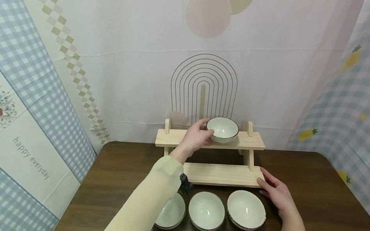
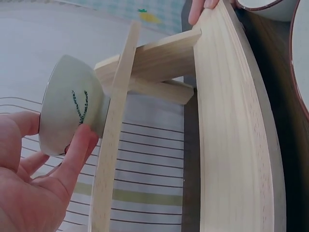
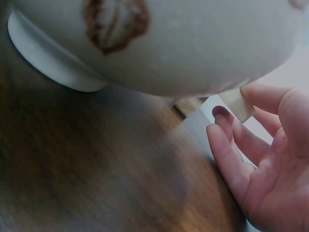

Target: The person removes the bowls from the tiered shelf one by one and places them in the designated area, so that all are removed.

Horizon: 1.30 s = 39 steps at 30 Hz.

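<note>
A small white bowl [image 1: 223, 128] with a dark rim is at the upper board of a two-tier wooden rack [image 1: 222, 175]. My left hand [image 1: 197, 137] grips this bowl from its left side. In the left wrist view, green dotted lines mark the bowl's outer wall [image 2: 72, 104], and its foot is at the upper board [image 2: 116, 130]; I cannot tell whether it bears full weight there. My right hand [image 1: 277, 193] holds the right end of the lower board, thumb at the front corner. Part of that grip is hidden in the right wrist view, behind a near bowl [image 3: 193, 48].
Before the rack, on the dark brown table [image 1: 115, 184], stand a left bowl [image 1: 171, 212], a middle bowl [image 1: 206, 211] and a right bowl [image 1: 246, 210]. The left one is partly behind my sleeve. A patterned cloth [image 1: 132, 84] hangs close behind the rack.
</note>
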{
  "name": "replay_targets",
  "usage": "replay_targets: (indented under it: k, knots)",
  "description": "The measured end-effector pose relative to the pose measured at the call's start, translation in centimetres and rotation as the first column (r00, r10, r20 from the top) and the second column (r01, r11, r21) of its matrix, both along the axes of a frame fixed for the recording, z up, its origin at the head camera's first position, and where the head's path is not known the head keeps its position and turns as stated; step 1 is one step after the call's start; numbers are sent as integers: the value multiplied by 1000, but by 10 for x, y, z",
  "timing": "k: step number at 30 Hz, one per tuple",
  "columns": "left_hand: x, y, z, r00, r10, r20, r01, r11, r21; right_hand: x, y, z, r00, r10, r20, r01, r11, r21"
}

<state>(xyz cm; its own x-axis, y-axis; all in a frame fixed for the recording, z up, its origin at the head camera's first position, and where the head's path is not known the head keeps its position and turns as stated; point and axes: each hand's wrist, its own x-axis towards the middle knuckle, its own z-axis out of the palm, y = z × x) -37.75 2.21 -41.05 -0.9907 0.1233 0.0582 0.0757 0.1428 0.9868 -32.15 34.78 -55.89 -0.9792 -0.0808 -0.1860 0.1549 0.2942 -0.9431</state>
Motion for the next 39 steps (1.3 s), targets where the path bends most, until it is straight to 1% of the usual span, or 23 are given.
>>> replay_targets:
  k: [5,15,23,31,35,39]
  knots:
    - [1,1,-1,1000,8,2,-8,1000,29,0,0,0,1000,0,-1,0,1000,2]
    - [2,1,-2,1000,15,-13,-14,999,37,0,0,1,1000,-2,5,2,1000,9]
    - [3,-1,-4,1000,18,11,-19,997,68,0,0,1,1000,-4,8,4,1000,19]
    - [3,-1,-6,999,42,27,-45,994,100,3,0,3,1000,-2,16,2,1000,12]
    - [5,0,-5,998,53,32,-56,991,124,3,0,4,1000,-5,22,5,1000,7]
    - [7,2,-3,996,80,37,-85,985,151,3,0,4,1000,2,14,-2,1000,9]
